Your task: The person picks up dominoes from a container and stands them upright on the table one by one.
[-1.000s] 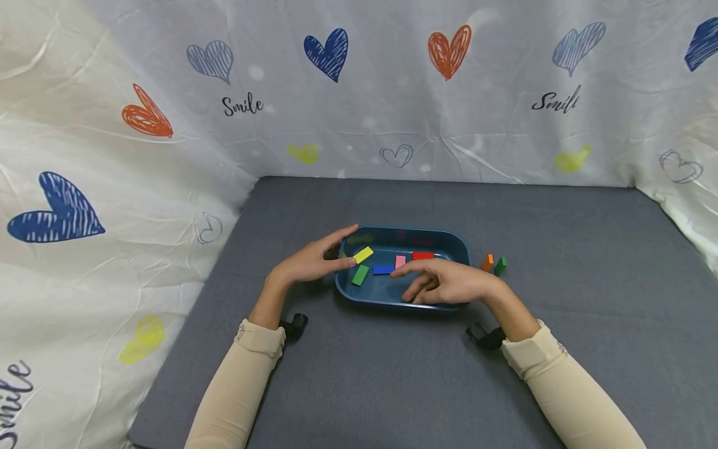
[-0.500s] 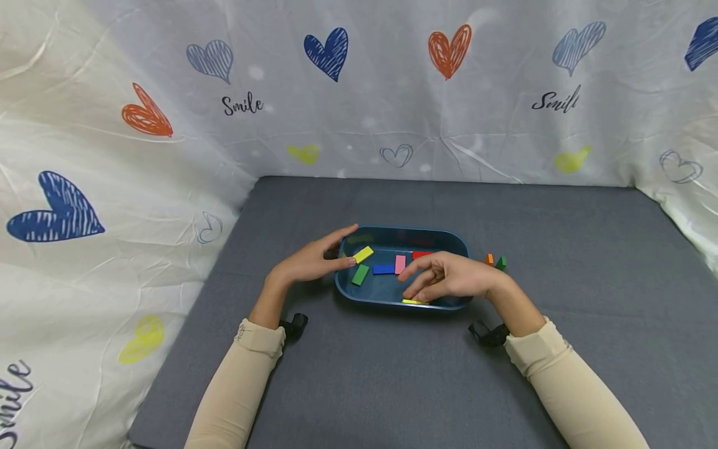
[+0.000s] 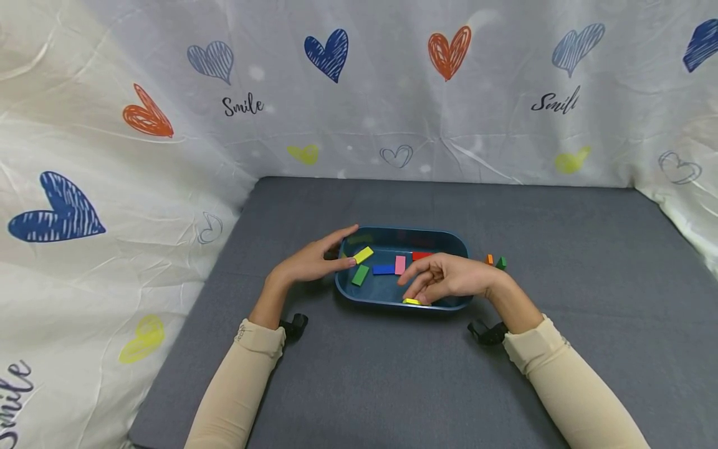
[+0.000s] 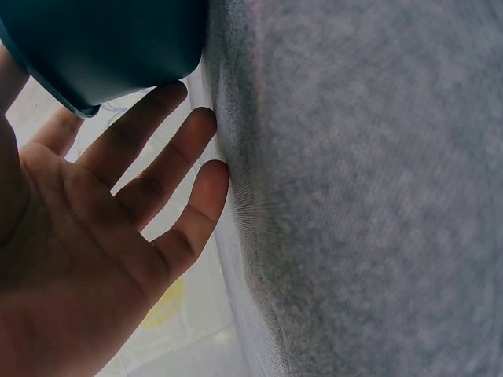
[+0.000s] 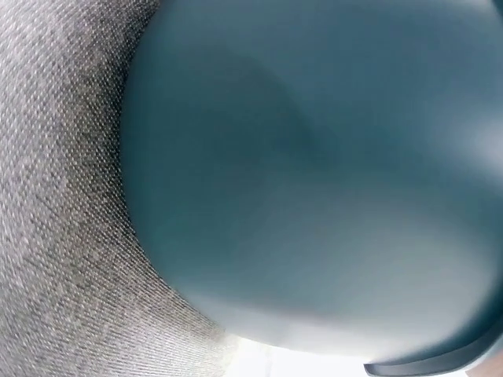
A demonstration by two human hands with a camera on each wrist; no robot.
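A blue rectangular tray (image 3: 370, 299) stands on the table with several small coloured blocks inside. My left hand (image 3: 305, 262) rests on its left end, thumb over the rim beside a yellow block (image 3: 363, 254). In the left wrist view the hand's fingers (image 4: 169, 169) are spread and nearly straight, some touching the outside of the tray (image 4: 118, 47). Inside the near right part, my right hand (image 3: 449, 277) pinches another yellow block (image 3: 412, 302) between thumb and fingers. The right wrist view shows mostly the outer wall of the tray (image 5: 299, 173); the fingers are hidden there.
Also in the tray lie a green block (image 3: 360, 275), a blue block (image 3: 384, 269), a pink block (image 3: 400, 265) and a partly hidden red block (image 3: 421, 255). An orange block (image 3: 490, 259) and a green block (image 3: 502, 263) stand on the grey table just right of it.
My right hand has shifted slightly right, exposing more of the pink block and the yellow block at its fingertips. That yellow block has since tilted a little. My left hand stays put.
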